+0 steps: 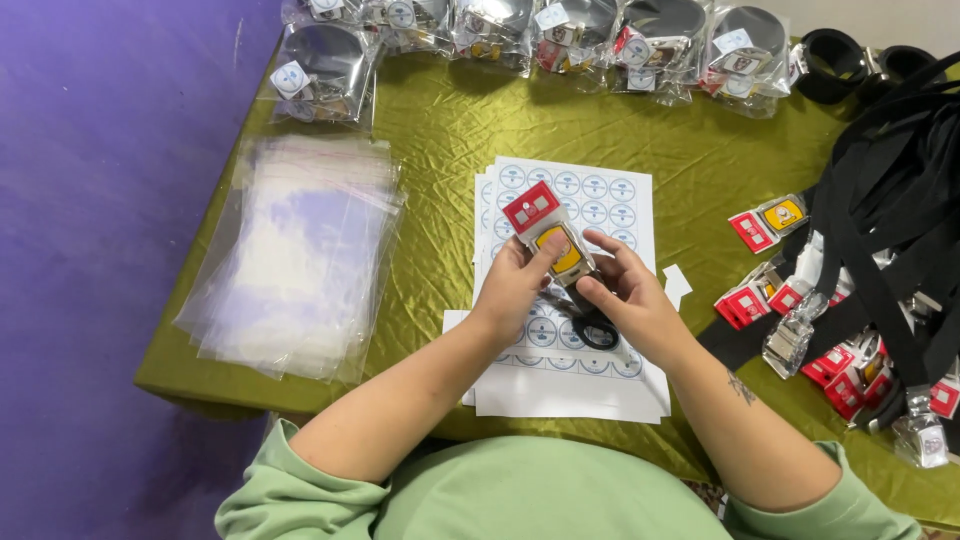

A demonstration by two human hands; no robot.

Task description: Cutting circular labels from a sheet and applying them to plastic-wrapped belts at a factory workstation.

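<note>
Left hand (512,285) and right hand (625,300) both closed on metal buckle (562,250) with red tag (531,207), held above sticker sheets (600,200) on green-clothed counter (440,150). Clear bags (300,260) lie left.

The person wears a light green top of soft, sweatshirt-like cloth, its 2 sleeves pushed up and bunched in folds above the elbows, so both forearms are bare. The left hand (512,283) and right hand (628,296) are bare, with no rings or watch showing. A small dark tattoo (741,388) marks the right forearm.
</note>
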